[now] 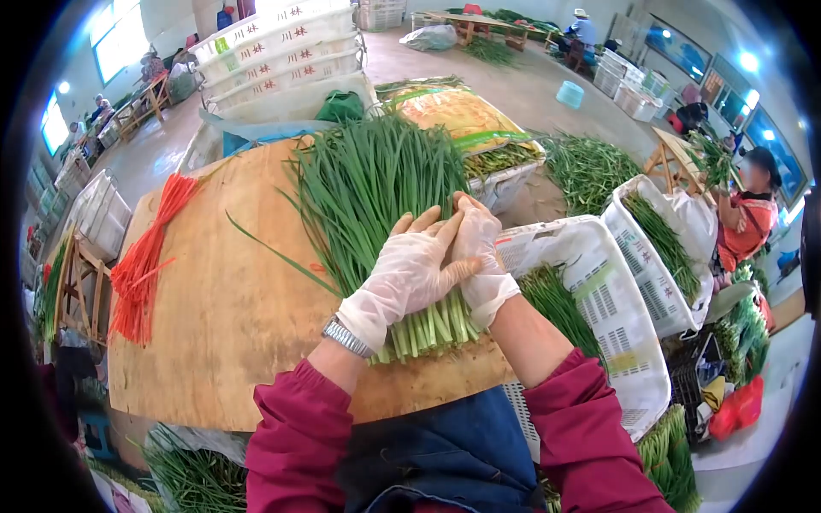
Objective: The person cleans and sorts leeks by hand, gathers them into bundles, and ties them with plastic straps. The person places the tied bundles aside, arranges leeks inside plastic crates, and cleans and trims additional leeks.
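Note:
A thick pile of long green stalks (376, 175) lies on the wooden board (222, 342), leafy ends away from me and pale cut ends toward me. My left hand (410, 269), in a thin clear glove, rests flat on top of the stalks with its fingers spread. At the pile's right side is my right hand (479, 252), gloved too, its fingers close together and touching the left hand's fingertips. Whether it pinches any stalks is hidden. A bundle of red ties (145, 265) lies at the board's left.
White crates (274, 64) are stacked behind the board. Right of it stand a white crate with green stalks (611, 299) and another crate (654, 256). A person in red (753, 214) holds greens at the far right. Loose greens (590, 171) lie on the floor.

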A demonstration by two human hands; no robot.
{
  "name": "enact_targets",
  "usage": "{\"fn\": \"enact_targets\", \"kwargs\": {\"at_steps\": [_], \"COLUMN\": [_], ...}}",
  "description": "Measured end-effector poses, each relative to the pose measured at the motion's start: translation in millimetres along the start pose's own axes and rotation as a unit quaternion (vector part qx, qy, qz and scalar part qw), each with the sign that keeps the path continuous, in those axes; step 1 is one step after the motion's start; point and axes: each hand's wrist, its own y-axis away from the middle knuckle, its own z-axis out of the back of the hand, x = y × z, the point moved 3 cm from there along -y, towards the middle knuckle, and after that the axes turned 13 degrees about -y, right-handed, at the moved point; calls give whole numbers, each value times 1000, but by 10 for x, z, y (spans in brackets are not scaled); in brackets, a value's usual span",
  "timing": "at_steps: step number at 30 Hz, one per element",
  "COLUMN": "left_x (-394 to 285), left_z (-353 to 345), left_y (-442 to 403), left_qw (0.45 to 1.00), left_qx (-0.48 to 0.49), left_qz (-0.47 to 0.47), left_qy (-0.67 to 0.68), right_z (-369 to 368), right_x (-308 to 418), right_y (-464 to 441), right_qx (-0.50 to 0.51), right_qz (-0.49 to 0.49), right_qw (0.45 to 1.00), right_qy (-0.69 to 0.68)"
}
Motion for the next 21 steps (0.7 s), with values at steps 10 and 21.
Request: {"fn": "enact_targets", "kwargs": {"at_steps": [10,21], "left_x": [-5,-50], "left_z": [-44,-74], "left_y": [96,63], "left_qw": [998,992], "left_qx": [4,65], "left_qz": [-20,-17], "left_qy": [-58,-102], "right_z": [707,734], "right_x": [822,58], "right_y": [-160,177], "right_qx": [36,238], "right_qz": [-9,-47], "right_qw": [921,890], "right_qy": [389,386]}}
